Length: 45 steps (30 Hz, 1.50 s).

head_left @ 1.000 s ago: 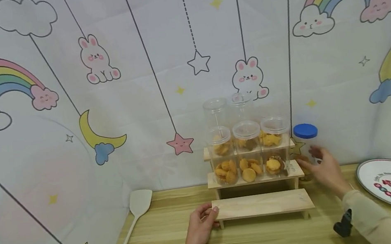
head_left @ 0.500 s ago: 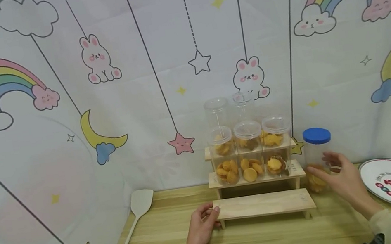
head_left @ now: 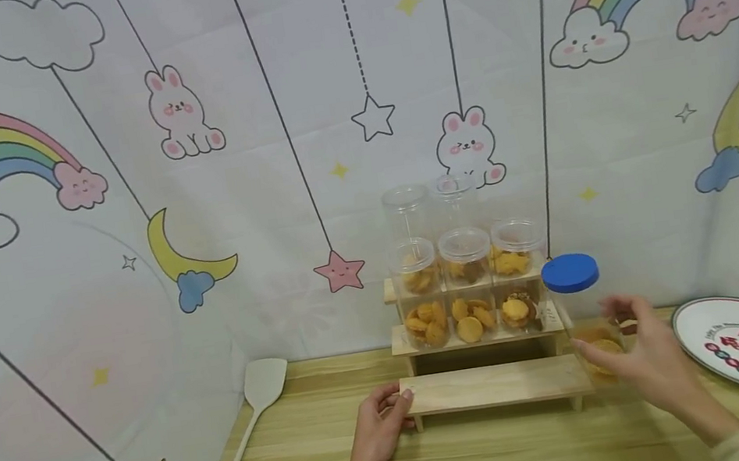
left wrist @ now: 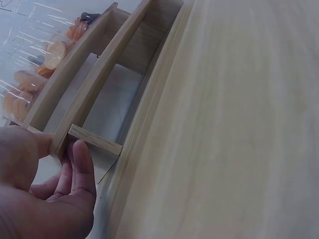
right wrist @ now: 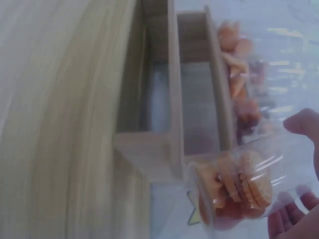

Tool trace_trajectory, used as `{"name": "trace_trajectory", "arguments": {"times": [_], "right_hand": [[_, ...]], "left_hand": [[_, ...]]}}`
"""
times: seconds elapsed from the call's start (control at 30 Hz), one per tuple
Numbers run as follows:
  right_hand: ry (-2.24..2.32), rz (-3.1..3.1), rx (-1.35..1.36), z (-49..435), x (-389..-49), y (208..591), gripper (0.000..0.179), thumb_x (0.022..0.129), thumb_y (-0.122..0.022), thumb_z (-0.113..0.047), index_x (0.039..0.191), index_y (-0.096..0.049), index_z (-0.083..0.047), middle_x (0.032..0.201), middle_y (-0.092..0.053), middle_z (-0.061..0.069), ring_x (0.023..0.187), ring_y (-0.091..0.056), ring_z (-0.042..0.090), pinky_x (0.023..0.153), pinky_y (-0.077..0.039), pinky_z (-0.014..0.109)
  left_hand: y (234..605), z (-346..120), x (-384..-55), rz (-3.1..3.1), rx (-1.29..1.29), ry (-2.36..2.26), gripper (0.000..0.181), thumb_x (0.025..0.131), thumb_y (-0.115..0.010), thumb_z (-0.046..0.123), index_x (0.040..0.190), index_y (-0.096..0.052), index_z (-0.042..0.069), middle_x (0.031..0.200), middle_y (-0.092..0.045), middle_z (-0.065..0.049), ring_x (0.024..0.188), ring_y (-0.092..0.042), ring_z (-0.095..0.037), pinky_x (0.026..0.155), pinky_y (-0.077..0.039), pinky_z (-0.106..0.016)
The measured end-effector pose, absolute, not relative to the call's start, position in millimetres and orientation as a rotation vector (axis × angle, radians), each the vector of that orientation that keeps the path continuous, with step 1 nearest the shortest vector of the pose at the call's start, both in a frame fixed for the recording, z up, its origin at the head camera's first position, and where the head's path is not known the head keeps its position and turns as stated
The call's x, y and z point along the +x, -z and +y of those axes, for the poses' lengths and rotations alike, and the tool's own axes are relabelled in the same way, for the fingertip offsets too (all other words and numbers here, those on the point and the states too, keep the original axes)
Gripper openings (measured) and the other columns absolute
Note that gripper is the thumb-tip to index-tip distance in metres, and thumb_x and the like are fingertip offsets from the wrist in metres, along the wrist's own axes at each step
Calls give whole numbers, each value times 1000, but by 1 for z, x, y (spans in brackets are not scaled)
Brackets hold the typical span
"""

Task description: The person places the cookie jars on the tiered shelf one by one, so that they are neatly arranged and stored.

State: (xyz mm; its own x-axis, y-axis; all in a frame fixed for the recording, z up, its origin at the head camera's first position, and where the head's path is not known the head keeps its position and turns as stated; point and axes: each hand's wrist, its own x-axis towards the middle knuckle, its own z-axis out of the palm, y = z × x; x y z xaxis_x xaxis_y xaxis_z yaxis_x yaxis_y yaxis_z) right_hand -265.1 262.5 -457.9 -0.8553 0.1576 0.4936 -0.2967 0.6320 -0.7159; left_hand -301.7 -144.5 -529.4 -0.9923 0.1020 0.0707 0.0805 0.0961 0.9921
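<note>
My right hand (head_left: 661, 367) grips a clear jar with a blue lid (head_left: 570, 273) beside the right end of a stepped wooden rack (head_left: 494, 385). The jar tilts with its lid leaning left, and biscuits lie at its bottom; in the right wrist view the jar (right wrist: 237, 186) is near the rack's end. At the rack's lowest step, my left hand (head_left: 379, 426) pinches the left end, thumb above and fingers below, as the left wrist view shows. Clear-lidded jars of biscuits (head_left: 471, 311) stand on the middle step, and more clear jars (head_left: 407, 213) behind.
A white plate (head_left: 695, 326) with red lettering lies at the right of the wood-grain table (head_left: 319, 379). To the left, a spatula (head_left: 266, 379) with a mint handle lies along the wall. A patterned backdrop (head_left: 274, 157) rises right behind the rack.
My right hand has brought the blue-lidded jar forward from behind the rack's right side, first rightward, then back left, and it now tilts left. My left hand has stayed on the step.
</note>
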Motion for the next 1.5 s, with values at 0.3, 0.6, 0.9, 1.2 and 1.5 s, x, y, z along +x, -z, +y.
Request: {"name": "trace_trajectory", "arguments": {"times": [0.3, 0.6, 0.9, 1.2, 1.5], "right_hand": [[-1216, -2334, 229, 229, -268, 454, 68, 91, -91, -33, 142, -55, -7, 129, -65, 11, 112, -54, -4, 93, -52, 11], [-1263, -2328, 299, 194, -275, 465, 66, 88, -94, -35, 138, -59, -10, 125, -71, 4, 113, -66, 8, 98, -65, 35], [-1169, -2295, 384, 182, -285, 470, 73, 87, -94, -36, 140, -57, -3, 120, -72, 8, 109, -74, 26, 90, -69, 44], [-1191, -2316, 368, 180, -294, 473, 69, 87, -94, -37, 137, -57, -7, 121, -72, 10, 106, -74, 26, 87, -69, 41], [-1152, -2398, 361, 190, -293, 472, 77, 89, -90, -47, 143, -54, -6, 128, -71, 12, 115, -72, 30, 95, -67, 47]], "left_hand": [[527, -145, -302, 2313, 199, -2096, 59, 110, -67, 26, 147, -51, -17, 120, -73, -23, 96, -73, -21, 79, -69, -33], [529, -146, -305, 2313, 212, -2092, 61, 110, -67, 26, 147, -50, -19, 118, -73, -23, 95, -73, -21, 79, -69, -33], [529, -142, -307, 2316, 222, -2104, 59, 110, -68, 25, 146, -51, -19, 116, -74, -22, 93, -72, -19, 79, -69, -33], [528, -143, -316, 2310, 232, -2106, 59, 110, -67, 24, 147, -50, -19, 116, -73, -21, 94, -72, -18, 80, -69, -33], [533, -147, -320, 2336, 243, -2086, 59, 109, -68, 25, 146, -52, -19, 122, -73, -26, 96, -75, -22, 79, -69, -33]]}}
